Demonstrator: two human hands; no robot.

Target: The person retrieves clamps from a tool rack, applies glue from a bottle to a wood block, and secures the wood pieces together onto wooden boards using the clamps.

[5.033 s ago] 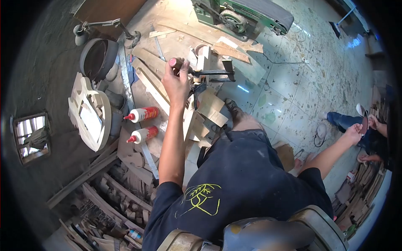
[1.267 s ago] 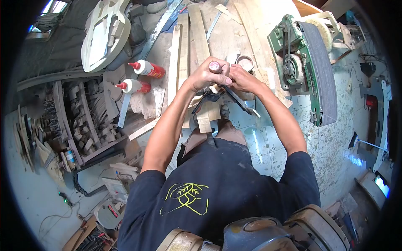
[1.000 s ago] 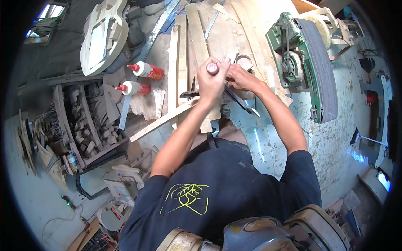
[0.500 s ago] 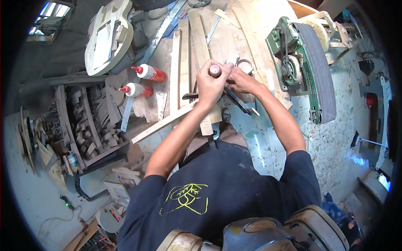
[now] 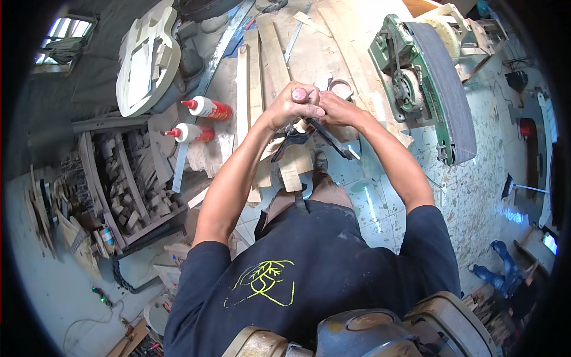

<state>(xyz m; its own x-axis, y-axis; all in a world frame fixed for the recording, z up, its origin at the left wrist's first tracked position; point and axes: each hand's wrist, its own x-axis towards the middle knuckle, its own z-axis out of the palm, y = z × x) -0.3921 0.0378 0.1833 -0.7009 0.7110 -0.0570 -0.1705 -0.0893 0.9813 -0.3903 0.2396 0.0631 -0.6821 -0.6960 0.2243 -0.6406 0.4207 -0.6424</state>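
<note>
My left hand is closed round the handle of a bar clamp, with the handle's round pinkish end sticking up out of the fist. Below that hand the clamp's black jaw shows, beside short pieces of pale wood. The dark bar of the clamp slants down to the right. My right hand is closed by the top of this bar, close against my left hand; its fingertips are mostly hidden. A pale wood strip lies under the clamp and juts past the bench edge.
Two red-and-white glue bottles lie left of my hands. Long wood strips cover the bench. A guitar-shaped body is at the upper left, a green belt sander at the right. A round cup stands beyond my right hand. Another person's legs show at lower right.
My left hand has turned on the handle and its thumb now points right. The clamp has swung round, bringing its black jaw beneath my left hand. The lower-left wood strip has shifted. The view moved slightly.
</note>
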